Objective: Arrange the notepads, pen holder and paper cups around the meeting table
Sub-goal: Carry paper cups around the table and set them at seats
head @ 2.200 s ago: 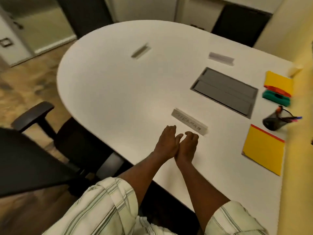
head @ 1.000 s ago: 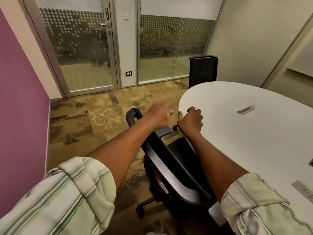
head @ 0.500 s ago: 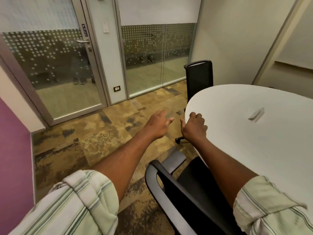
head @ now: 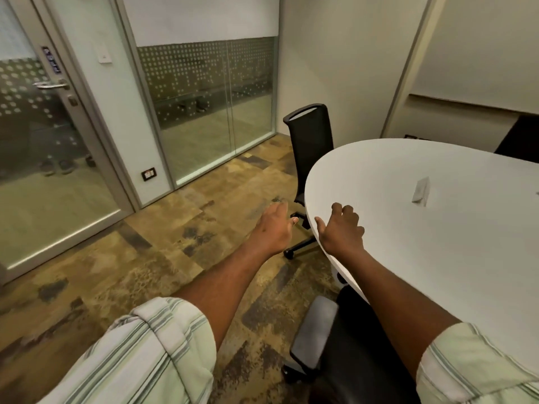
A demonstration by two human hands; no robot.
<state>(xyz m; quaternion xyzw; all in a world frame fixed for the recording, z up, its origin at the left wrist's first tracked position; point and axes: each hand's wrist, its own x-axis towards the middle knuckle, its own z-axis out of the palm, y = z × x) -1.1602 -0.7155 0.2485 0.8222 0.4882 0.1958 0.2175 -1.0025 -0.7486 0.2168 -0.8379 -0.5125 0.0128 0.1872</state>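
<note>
Left hand [head: 272, 230]: extended at centre frame over the carpet [head: 122, 266], fingers loosely curled, palm facing right, holding nothing. Right hand [head: 341, 230]: just right of the left, a clear gap between the two, thumb spread and fingers half bent, empty, positioned above the rounded edge of the meeting table [head: 437, 243]. Whether it touches the tabletop cannot be determined. Both forearms are bare; striped sleeves [head: 151, 354] are rolled up at the lower left and lower right of the frame.

Meeting table: white, oval end, occupying the right half of the frame. One small grey name plate [head: 421, 191] lies on it at right of centre. Notepads, pen holder and paper cups: none within view on the visible portion of the table.

Seating: a black chair [head: 310, 141] with high back stands at the table's far end, upper centre; a second black chair with grey armrest [head: 316, 333] sits under the right forearm at lower centre.

Surroundings: glass door [head: 43, 158] with lever handle at upper left; frosted-dot glass partition [head: 210, 100] at upper centre.
</note>
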